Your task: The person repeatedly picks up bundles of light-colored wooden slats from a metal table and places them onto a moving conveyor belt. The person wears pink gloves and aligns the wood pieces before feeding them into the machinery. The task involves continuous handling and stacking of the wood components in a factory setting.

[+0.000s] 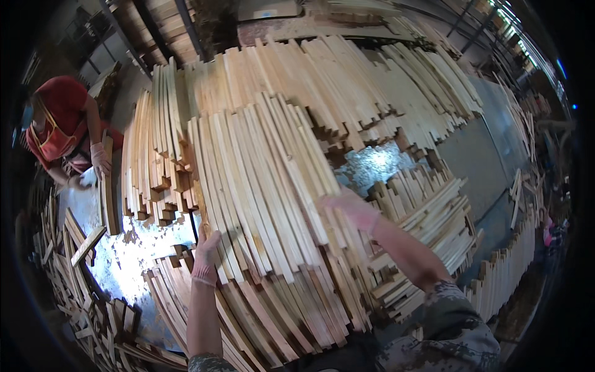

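Note:
A wide layer of pale wooden strips (254, 186) lies side by side on top of other strips in front of me. My left hand (206, 255), in a thin pinkish glove, rests against the layer's left edge near its near end. Its fingers point away from me along the outermost strip, with the thumb apart. My right hand (352, 208), gloved too and somewhat blurred, reaches onto the layer's right side with fingers stretched out. Beneath the layer's near end, more strips (260, 316) run toward my body.
A long row of strips (291, 74) lies across the far side. Stacked strips (158, 155) stand left, loose offcuts (87, 248) beyond them. A co-worker (62, 124) in red handles wood at far left. Crossed strips (427, 229) lie right, on the metal table (477, 152).

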### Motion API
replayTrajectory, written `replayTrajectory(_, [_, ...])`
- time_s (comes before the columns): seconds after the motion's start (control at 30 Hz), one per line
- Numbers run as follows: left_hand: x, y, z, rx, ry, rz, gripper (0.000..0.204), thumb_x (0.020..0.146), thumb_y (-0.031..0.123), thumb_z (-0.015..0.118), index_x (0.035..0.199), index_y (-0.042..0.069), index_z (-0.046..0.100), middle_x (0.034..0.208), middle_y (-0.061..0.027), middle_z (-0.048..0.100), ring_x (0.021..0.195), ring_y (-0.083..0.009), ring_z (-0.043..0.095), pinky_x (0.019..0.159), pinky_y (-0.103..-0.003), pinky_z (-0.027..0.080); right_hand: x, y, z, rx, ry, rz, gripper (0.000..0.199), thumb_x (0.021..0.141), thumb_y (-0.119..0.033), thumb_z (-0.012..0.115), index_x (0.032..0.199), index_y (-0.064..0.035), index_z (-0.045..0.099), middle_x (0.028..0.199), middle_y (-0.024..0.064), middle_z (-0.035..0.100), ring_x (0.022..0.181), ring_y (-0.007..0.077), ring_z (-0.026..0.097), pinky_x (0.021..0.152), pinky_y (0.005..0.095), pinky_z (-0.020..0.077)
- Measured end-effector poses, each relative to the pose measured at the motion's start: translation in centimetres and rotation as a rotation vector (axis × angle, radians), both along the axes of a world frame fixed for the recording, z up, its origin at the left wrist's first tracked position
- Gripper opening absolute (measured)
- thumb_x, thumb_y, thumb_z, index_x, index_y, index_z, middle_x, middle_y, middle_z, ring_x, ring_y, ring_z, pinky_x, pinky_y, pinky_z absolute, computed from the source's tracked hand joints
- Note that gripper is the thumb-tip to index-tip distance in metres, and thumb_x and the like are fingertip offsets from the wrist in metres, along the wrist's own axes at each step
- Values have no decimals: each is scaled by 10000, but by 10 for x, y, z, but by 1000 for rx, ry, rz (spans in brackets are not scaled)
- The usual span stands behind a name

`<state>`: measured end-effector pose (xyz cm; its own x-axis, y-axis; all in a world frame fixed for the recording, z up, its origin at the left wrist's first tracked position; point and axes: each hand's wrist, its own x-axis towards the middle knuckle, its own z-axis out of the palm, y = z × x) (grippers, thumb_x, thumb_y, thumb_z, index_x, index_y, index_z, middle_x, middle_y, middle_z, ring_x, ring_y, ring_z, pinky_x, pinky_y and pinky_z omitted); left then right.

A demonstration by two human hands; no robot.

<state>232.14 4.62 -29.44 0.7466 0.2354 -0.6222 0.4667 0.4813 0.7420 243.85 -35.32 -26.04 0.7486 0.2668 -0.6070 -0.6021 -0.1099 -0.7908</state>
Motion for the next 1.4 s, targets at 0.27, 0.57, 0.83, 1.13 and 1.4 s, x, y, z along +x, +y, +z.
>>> replayTrajectory(0.27, [-72, -26, -14, 76, -203, -110, 905, 824, -6, 756, 1633, 116, 369, 1393, -116, 622, 1200, -289, 655, 1004, -440, 573, -68, -38, 11, -64, 52, 23, 957, 787, -211, 960, 1555, 81, 469, 1363, 201, 708, 1220, 265, 693, 1113, 363, 525])
replayTrajectory(0.57, [-151, -170, 82, 274, -70, -185, 1040, 761, -4, 820, 1675, 3, 324, 1253, -117, 682, 1072, -248, 685, 979, -358, 575, -204, -170, 29, 358, 46, -215, 1154, 780, -78, 939, 1709, -3, 259, 1462, 224, 611, 1350, 281, 600, 1142, 392, 518])
replayTrajectory(0.83, [-185, -373, 114, -44, -245, -325, 1148, 768, -56, 824, 1730, 190, 249, 1465, -140, 544, 1236, -290, 627, 1052, -433, 570, -282, -361, 120, 182, -112, -380, 989, 736, -104, 942, 1600, -99, 462, 1281, 106, 664, 1092, 225, 686, 881, 420, 635])
replayTrajectory(1.13, [-245, -542, 36, 206, -262, -475, 1190, 856, 175, 900, 1745, 48, 121, 1475, -201, 576, 1256, -296, 634, 1082, -413, 530, -273, -532, 80, -572, -116, -164, 679, 945, -508, 772, 1371, 8, 659, 1144, 185, 748, 1100, 311, 718, 979, 433, 580])
replayTrajectory(1.4, [-197, -540, 23, 843, -2, -1192, 889, 908, 652, 747, 1377, -72, 532, 1185, -355, 730, 1184, -480, 699, 1018, -500, 540, -256, -530, -4, -1248, -54, -190, 868, 1026, -754, 439, 1506, -58, 632, 1514, 236, 626, 1425, 413, 560, 1206, 492, 420])
